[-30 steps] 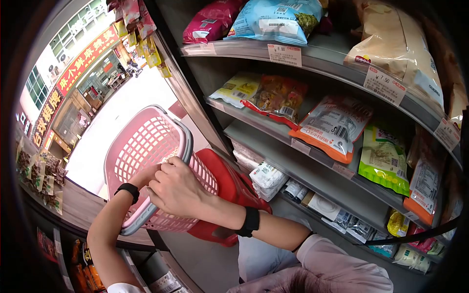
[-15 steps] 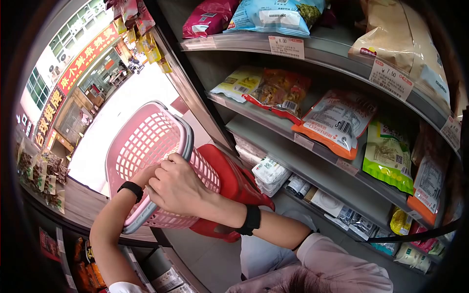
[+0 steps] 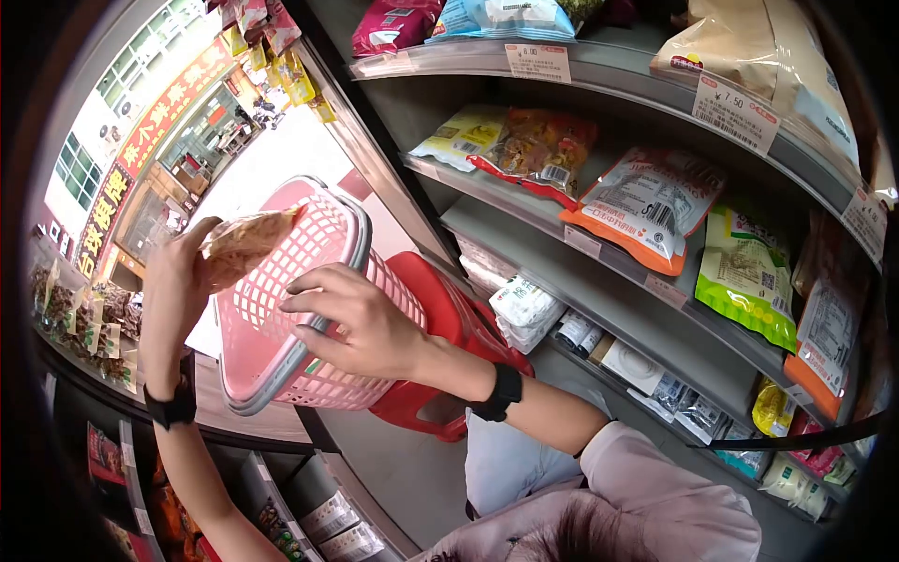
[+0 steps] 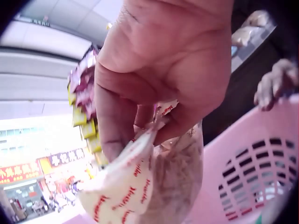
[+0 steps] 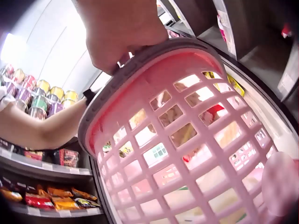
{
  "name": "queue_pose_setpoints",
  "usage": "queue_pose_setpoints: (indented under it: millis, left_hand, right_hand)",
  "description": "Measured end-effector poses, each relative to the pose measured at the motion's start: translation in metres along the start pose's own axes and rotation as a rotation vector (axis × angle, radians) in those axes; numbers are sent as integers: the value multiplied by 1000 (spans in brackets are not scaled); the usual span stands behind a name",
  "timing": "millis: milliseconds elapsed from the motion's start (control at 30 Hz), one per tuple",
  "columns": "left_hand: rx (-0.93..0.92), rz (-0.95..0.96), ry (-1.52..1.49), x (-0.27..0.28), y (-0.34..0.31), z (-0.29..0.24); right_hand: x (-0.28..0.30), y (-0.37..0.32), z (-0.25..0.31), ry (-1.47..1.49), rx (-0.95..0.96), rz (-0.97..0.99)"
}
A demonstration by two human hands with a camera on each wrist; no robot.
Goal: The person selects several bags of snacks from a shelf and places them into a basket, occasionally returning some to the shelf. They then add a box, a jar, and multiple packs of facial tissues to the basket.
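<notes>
My left hand (image 3: 173,281) is raised at the left side of the pink plastic basket (image 3: 323,199). It pinches the crumpled top of a clear snack bag (image 3: 245,245). Close up in the left wrist view, that bag (image 4: 175,182) shows pale, strip-like pieces inside and a white flap with red lettering. Over the basket's near rim lies my right hand (image 3: 365,323), its fingers relaxed and slightly bent. In the right wrist view, the grey rim hides the fingertips of this hand (image 5: 124,32). Through the basket's holes, packaged goods (image 5: 170,115) show.
The tilted basket rests on a red plastic stool (image 3: 445,318). Shelves with snack bags (image 3: 646,201) rise on the right. Hanging packets (image 3: 290,80) line the doorway, which opens onto a bright street. Low racks of packets (image 3: 323,515) stand at lower left.
My left hand has come up out of the basket and moved left, bringing the snack bag into sight. The right hand's fingers have loosened and spread a little near the rim.
</notes>
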State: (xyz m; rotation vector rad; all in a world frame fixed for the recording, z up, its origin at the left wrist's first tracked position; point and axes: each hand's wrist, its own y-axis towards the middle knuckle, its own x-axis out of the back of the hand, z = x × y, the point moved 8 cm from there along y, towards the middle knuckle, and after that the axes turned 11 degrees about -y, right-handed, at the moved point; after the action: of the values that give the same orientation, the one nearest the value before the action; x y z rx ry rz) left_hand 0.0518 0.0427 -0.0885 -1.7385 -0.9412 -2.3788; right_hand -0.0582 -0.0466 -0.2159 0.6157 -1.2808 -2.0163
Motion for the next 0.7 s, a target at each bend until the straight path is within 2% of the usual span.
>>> queue_pose_setpoints:
  millis: [33, 67, 100, 200, 233, 267, 300, 333, 367, 400, 433, 500, 533, 600, 700]
  left_hand:
    - [-142, -157, -7, 23, -16, -15]
    - [-25, -186, -13, 39, -27, -18]
    - [-20, -242, 18, 57, -44, -33]
    - [-131, -361, 83, 82, -84, -93]
    - [-113, -387, 51, 82, -94, -110]
    - [-94, -408, 16, 80, -102, -124]
    - [-135, -402, -84, 72, -107, -135]
    - [-288, -443, -37, 66, -109, -158]
    - [-448, -418, -18, 52, -115, -173]
    - [-461, -309, -15, 37, -119, -185]
    - [-514, -278, -23, 18, -126, -192]
    - [-620, -159, -99, -8, -142, -211]
    - [-672, -156, -125, -27, -153, -216]
    - [-691, -10, -284, -54, -164, -226]
    - [-517, 157, -555, -93, -168, -221]
  right_hand:
    - [10, -4, 0, 53, -79, 10]
    - [19, -8, 1, 108, -141, 43]
    - [22, -14, -4, 284, -275, 76]
    - [22, -34, 1, 853, -613, 193]
    - [26, -35, 19, 1065, -625, 267]
    - [34, -39, 32, 1144, -620, 303]
    - [44, -47, 41, 1178, -582, 277]
    - [56, -53, 48, 1206, -538, 254]
    - [66, -68, 45, 1225, -645, 171]
    - [77, -81, 44, 1237, -751, 85]
    - [88, -86, 45, 1244, -886, 60]
    - [104, -131, 30, 1033, -1126, 40]
    - [111, -154, 21, 1017, -1188, 1]
    - [122, -201, 3, 993, -1305, -82]
    - [141, -251, -20, 1110, -1379, -227]
